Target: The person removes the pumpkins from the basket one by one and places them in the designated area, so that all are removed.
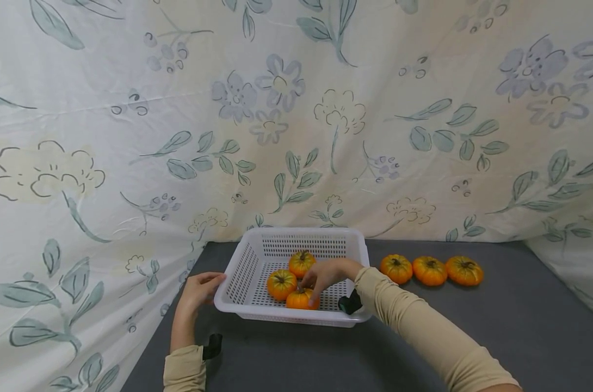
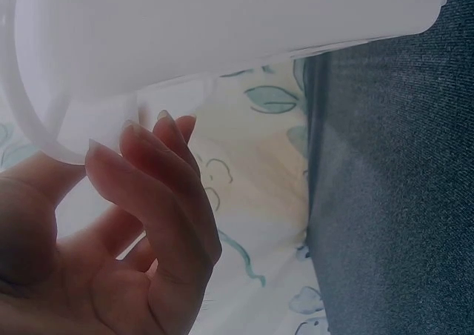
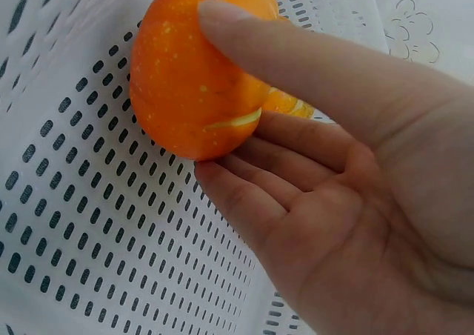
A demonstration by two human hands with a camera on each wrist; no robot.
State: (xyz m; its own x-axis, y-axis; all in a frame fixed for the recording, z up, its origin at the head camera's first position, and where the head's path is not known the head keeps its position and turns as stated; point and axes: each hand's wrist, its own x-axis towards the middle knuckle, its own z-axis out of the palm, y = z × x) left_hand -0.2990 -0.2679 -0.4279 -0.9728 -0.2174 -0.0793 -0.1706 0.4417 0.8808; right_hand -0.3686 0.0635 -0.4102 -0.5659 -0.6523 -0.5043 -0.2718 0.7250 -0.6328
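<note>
A white perforated plastic basket [image 1: 291, 320] stands on the dark tabletop. My left hand [image 1: 198, 291] pinches its left rim; in the left wrist view, the thumb and bent fingers [image 2: 174, 209] meet at the basket's edge [image 2: 63, 146]. Inside the basket, my right hand [image 1: 329, 273] holds a small orange pumpkin [image 1: 298, 300]. The right wrist view shows the thumb on one side of this pumpkin [image 3: 192, 75] and the fingers against the other. Two more small pumpkins lie beside it in the basket, one to its left [image 1: 281, 284] and one behind [image 1: 302, 263].
Right of the basket, three small pumpkins stand in a row on the table: one nearest the basket [image 1: 396, 269], a middle one [image 1: 430, 271] and an outer one [image 1: 465, 271]. A floral cloth [image 1: 296, 141] hangs behind the table and along its sides.
</note>
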